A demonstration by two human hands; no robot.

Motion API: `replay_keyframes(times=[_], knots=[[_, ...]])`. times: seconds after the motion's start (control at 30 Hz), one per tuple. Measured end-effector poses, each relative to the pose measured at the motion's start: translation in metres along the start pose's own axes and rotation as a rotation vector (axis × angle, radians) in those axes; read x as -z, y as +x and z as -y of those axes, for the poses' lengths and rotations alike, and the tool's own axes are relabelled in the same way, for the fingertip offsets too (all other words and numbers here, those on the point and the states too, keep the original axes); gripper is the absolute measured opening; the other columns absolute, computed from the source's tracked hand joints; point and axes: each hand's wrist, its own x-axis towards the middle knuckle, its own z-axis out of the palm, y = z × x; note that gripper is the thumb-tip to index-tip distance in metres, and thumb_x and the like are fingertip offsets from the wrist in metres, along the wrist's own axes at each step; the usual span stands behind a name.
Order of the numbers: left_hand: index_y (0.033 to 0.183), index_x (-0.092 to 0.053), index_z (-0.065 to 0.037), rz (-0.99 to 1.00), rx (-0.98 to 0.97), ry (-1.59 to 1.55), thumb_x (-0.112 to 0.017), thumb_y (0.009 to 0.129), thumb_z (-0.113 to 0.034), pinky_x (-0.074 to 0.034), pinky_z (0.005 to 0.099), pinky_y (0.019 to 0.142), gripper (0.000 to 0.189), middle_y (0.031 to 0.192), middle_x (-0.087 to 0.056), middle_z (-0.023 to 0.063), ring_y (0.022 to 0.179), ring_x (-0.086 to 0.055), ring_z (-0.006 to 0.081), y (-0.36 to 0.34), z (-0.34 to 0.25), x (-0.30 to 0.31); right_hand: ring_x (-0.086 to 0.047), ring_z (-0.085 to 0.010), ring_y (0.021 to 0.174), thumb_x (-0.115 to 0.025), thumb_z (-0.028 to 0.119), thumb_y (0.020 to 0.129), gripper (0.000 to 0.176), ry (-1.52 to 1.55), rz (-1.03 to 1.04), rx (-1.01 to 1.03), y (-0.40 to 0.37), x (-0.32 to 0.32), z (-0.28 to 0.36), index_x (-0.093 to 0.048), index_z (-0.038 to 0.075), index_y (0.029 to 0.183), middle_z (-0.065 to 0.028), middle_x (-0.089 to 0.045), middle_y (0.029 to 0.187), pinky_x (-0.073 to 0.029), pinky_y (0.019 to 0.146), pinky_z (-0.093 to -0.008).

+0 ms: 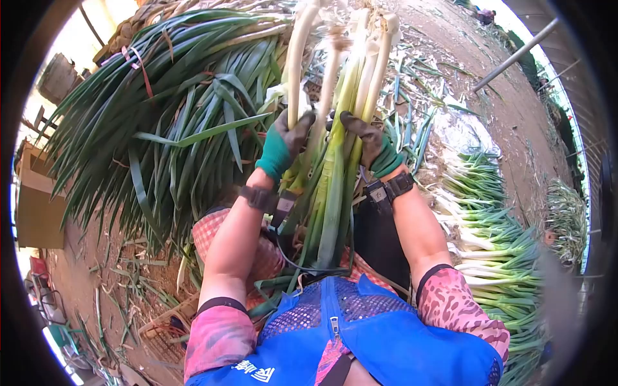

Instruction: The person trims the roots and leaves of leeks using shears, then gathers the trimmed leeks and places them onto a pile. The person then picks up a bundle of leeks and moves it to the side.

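Both hands wear green gloves with dark palms and fingers. My left hand [290,138] is closed around a long green onion [297,64], its white stalk pointing away from me. Closed on a bunch of green onions [335,154] is my right hand [372,138]; the white root ends point up and the green leaves hang down over my lap. One stalk between the hands is blurred at its root end. Some fingers are hidden behind the stalks.
A large heap of leafy green onions [187,128] lies at the left. Trimmed onions [492,251] are lined up at the right, below a silvery plastic sheet [463,132]. Peelings litter the brown ground [524,148]. A metal pole [515,56] slants at the upper right.
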Motion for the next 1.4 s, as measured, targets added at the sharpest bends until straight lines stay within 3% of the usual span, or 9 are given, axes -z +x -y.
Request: replay_keyframes(times=[0.1,0.3,0.47,0.67,0.77,0.97,1.1,1.27,1.4], knots=[[0.111,-0.06,0.001,-0.002,-0.023,-0.123,-0.067,0.089,-0.027,-0.046,0.025,0.067,0.037,0.09,-0.064,0.0028,0.077,-0.055,0.0085,0.006,-0.007,0.003,-0.06,-0.0199,0.111,-0.06,0.027,0.091,0.043,0.357,0.011,-0.216,0.008,-0.039,0.015,-0.058,-0.002,0.124,-0.0097,-0.061,0.123,-0.047,0.099,-0.0333],[0.127,-0.05,-0.002,-0.224,-0.061,-0.32,-0.061,0.094,-0.026,-0.05,0.0283,0.074,0.042,0.106,-0.063,0.01,0.086,-0.058,0.013,0.018,0.035,0.003,-0.063,-0.0178,0.103,-0.059,0.01,0.091,0.022,-0.539,0.142,0.055,0.042,-0.065,-0.003,-0.067,-0.001,0.11,-0.0104,-0.066,0.112,-0.051,0.091,-0.0326],[0.135,-0.046,-0.003,-0.343,-0.11,1.028,-0.056,0.091,-0.037,-0.05,0.0459,0.081,0.056,0.107,-0.062,0.0253,0.096,-0.061,0.0438,0.009,0.011,0.023,-0.064,-0.0215,0.105,-0.055,0.002,0.091,0.022,-0.383,0.157,0.091,0.042,-0.059,-0.017,-0.07,0.003,0.106,-0.0112,-0.067,0.11,-0.051,0.093,-0.0334],[0.125,-0.052,-0.002,-0.062,0.078,0.387,-0.055,0.093,-0.043,-0.05,0.0407,0.079,0.053,0.095,-0.066,0.02,0.085,-0.065,0.0303,0.014,0.008,0.017,-0.064,-0.0203,0.103,-0.052,0.001,0.093,0.029,-1.043,0.168,0.463,0.036,-0.049,-0.012,-0.062,0.002,0.12,-0.0102,-0.066,0.112,-0.051,0.091,-0.0299],[0.127,-0.05,-0.001,0.019,-0.069,0.199,-0.067,0.086,-0.035,-0.05,0.0333,0.08,0.056,0.099,-0.066,0.0153,0.088,-0.061,0.0188,0.009,0.008,0.003,-0.064,-0.018,0.102,-0.051,-0.001,0.093,0.036,-0.529,0.071,0.247,0.02,-0.056,0.004,-0.054,0.002,0.129,-0.0087,-0.065,0.112,-0.051,0.09,-0.0274],[0.132,-0.047,0.0,0.165,0.024,-0.018,-0.078,0.074,-0.021,-0.05,0.0276,0.08,0.069,0.103,-0.065,0.0082,0.089,-0.06,0.0135,0.009,-0.005,-0.002,-0.063,-0.0159,0.103,-0.048,0.005,0.097,0.029,-0.51,0.039,0.184,0.009,-0.012,-0.009,-0.058,-0.003,0.123,-0.0093,-0.065,0.114,-0.05,0.093,-0.0273],[0.118,-0.055,-0.001,0.04,0.104,-0.047,-0.073,0.078,-0.023,-0.049,0.0245,0.062,0.049,0.087,-0.063,0.0039,0.067,-0.056,0.0095,0.011,0.004,-0.006,-0.062,-0.0168,0.109,-0.049,0.006,0.097,0.028,0.001,-0.157,-0.238,0.011,-0.005,-0.006,-0.061,-0.004,0.119,-0.0104,-0.065,0.119,-0.048,0.098,-0.0287],[0.092,-0.061,-0.004,-0.17,0.104,-0.147,-0.077,0.08,-0.031,-0.04,0.0238,0.047,0.033,0.067,-0.056,-0.0014,0.054,-0.05,0.0077,0.017,-0.019,0.004,-0.061,-0.0187,0.111,-0.049,0.011,0.098,0.03,-0.043,-0.087,-0.152,0.011,0.001,-0.014,-0.061,-0.004,0.121,-0.0093,-0.064,0.121,-0.048,0.098,-0.028],[0.101,-0.061,-0.001,-0.288,0.027,-0.031,-0.077,0.079,-0.023,-0.044,0.0251,0.05,0.035,0.074,-0.062,0.0025,0.058,-0.054,0.0099,0.03,-0.012,0.047,-0.062,-0.0181,0.108,-0.051,0.016,0.099,0.029,0.171,-0.112,-0.173,0.009,0.005,-0.012,-0.062,-0.002,0.119,-0.0082,-0.065,0.118,-0.049,0.095,-0.0292]])
